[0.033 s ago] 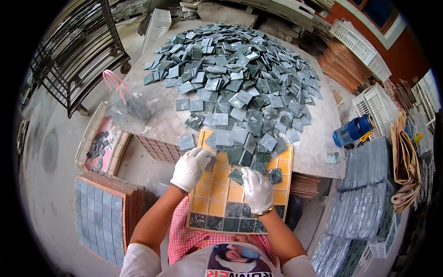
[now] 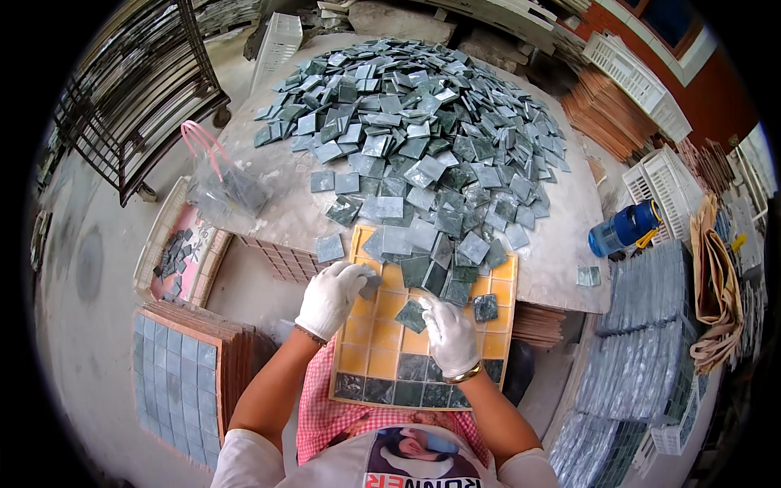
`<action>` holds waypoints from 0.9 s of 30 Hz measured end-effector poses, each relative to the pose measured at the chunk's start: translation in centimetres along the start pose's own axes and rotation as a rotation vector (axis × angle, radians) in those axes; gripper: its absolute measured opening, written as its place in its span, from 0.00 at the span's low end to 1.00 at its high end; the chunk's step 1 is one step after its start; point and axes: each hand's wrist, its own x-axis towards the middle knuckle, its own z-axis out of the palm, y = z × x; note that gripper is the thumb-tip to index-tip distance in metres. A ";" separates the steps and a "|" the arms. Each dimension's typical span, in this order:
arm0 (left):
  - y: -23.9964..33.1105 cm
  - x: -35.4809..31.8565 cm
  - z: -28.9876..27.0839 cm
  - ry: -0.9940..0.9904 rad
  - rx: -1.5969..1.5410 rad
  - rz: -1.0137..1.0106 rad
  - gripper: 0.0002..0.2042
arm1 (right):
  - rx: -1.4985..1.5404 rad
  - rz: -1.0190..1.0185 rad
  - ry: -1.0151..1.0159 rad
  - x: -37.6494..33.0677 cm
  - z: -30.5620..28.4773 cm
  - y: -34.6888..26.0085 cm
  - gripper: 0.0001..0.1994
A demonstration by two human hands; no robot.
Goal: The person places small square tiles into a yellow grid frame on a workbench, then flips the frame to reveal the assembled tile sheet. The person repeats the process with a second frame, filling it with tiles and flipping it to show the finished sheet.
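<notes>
A yellow grid tray (image 2: 382,358) lies on the table's (image 2: 561,260) near edge, right in front of the person. Its long axis runs from the person toward the big pile of green tiles (image 2: 415,122), leaning slightly to the right at the far end. The row nearest the person is already filled with dark green tiles, and loose tiles spill over the far end.

The left hand (image 2: 329,297), in a white glove, rests at the tray's left edge with its fingers curled around a grey-green tile (image 2: 371,285), pinching it at the fingertips. The right hand (image 2: 451,335), also gloved, lies flat over the middle of the tray, fingers loosely bent; its fingertips touch a dark green tile (image 2: 411,315) that sits cornerwise, like a diamond. I cannot tell whether it grips that tile or only presses on it.

A blue bottle (image 2: 622,229) lies on the table's right edge, well apart.
</notes>
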 end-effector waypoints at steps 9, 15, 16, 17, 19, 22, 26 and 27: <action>-1.3 -9.7 -1.7 -0.269 -0.333 -0.123 0.09 | 0.110 -0.091 -0.428 -4.5 4.4 -0.5 0.09; -0.4 -11.3 -1.7 -0.304 -0.242 -0.136 0.19 | -0.044 -0.043 -0.468 -4.2 2.9 -2.1 0.16; -0.2 -11.5 -1.7 -0.303 -0.222 -0.126 0.20 | -0.090 -0.074 -0.452 -4.6 3.1 -2.1 0.17; -0.1 -11.6 -1.7 -0.302 -0.202 -0.115 0.20 | -0.136 -0.105 -0.435 -5.1 3.4 -2.2 0.18; 0.1 -11.9 -1.5 -0.298 -0.163 -0.080 0.21 | -0.233 -0.121 -0.428 -5.9 3.8 -2.9 0.19; 0.1 -11.9 -1.0 -0.305 -0.120 0.016 0.21 | -0.267 -0.121 -0.490 -5.8 3.5 -3.7 0.21; 0.7 -11.2 -1.1 -0.410 -0.043 0.055 0.19 | -0.167 -0.084 -0.594 -3.6 2.4 -3.4 0.17; 1.2 -11.0 -1.3 -0.442 -0.021 0.025 0.19 | -0.098 -0.109 -0.537 -3.4 2.7 -2.7 0.15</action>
